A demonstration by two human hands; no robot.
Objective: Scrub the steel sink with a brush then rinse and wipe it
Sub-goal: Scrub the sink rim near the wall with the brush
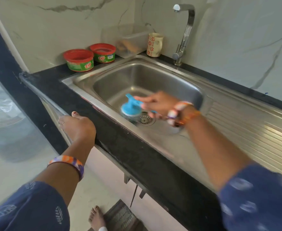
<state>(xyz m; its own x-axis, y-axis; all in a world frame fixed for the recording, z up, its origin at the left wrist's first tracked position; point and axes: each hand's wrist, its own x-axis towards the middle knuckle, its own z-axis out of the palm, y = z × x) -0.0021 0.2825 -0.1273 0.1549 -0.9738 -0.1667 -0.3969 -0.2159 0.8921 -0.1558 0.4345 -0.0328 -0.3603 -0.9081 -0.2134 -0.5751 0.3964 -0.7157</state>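
Steel sink (155,75) sat sunk into the black counter (123,142), its one basin open and its ribbed drainboard (253,130) running off to the right. One blue-handled brush (131,108) stood on the basin floor just left of the drain (145,120), bristles down, apparently parked there for the scrubbing to come. The right hand (158,102) hung over the basin just right of the brush with its fingers stretched out and loose, gripping nothing; motion blur hid whether a fingertip touched the blue handle. It looked like a reach for the brush, so the scrubbing was judged not yet under way. The left hand (76,125) lay outside the sink on the counter's front edge, fingers curled down over the lip, most likely to brace the body for the lean over the basin.

Behind the sink's left rear corner stood two red-lidded cleaner tubs (80,60), close together. At the back rim were one clear plastic box (130,39) and one flowered mug (155,45), with a single tap (185,30) at the sink's right rear corner, its spout out over the basin. No water was seen running.
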